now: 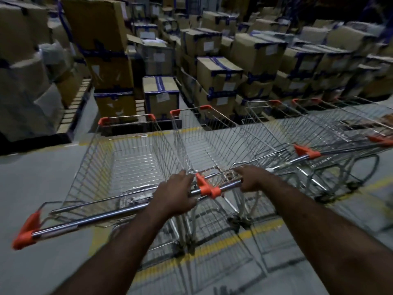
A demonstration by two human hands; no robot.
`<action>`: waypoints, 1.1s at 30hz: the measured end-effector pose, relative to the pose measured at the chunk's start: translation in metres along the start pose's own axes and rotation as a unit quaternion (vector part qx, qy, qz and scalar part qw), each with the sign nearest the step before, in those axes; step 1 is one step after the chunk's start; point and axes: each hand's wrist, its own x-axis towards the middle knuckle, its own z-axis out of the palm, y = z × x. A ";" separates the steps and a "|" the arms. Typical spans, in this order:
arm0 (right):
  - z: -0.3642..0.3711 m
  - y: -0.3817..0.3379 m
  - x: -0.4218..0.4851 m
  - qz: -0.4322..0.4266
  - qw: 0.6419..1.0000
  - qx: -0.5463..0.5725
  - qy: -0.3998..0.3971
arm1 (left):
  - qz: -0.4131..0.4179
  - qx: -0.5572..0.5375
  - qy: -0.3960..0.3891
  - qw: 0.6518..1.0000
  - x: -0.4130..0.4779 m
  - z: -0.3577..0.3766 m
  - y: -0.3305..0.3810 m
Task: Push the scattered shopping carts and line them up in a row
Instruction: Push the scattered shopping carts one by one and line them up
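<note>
My left hand (174, 195) is curled around the handle (95, 220) of the nearest cart (127, 158), gripping close to its right end. My right hand (252, 179) grips the bar of the second cart (223, 143) just beside it. The orange end caps (207, 187) of the two handles sit touching between my hands. Both carts stand on the grey floor (32, 177), over a yellow line (212, 248) that runs under their wheels.

I think the step is to square these two up, and to do it well I should push evenly with both arms so the handles stay level. The nearest cart's left end sits closer to me, so that side needs more push.

To the right, the other carts (319, 126) already stand side by side. Just past the cart fronts are stacks of taped boxes (219, 71), so there looks to be little room to roll forward. The wheels underneath are crowded and could snag.
</note>
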 end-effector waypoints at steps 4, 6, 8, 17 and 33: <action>-0.012 0.077 0.020 0.008 0.997 -0.073 0.008 | -0.038 0.028 -0.065 0.997 0.061 0.022 0.051; -0.013 0.108 0.027 0.005 0.996 -0.086 0.016 | -0.062 0.065 -0.164 0.982 0.088 0.035 0.060; -0.015 0.127 0.036 -0.011 0.994 -0.108 0.026 | -0.078 0.104 -0.219 0.967 0.104 0.037 0.065; -0.002 0.134 0.044 -0.025 0.988 -0.141 0.054 | -0.126 0.160 -0.074 0.976 0.076 0.045 0.094; 0.012 0.113 0.013 0.000 0.990 -0.129 0.053 | -0.102 0.150 -0.052 0.982 0.051 0.045 0.082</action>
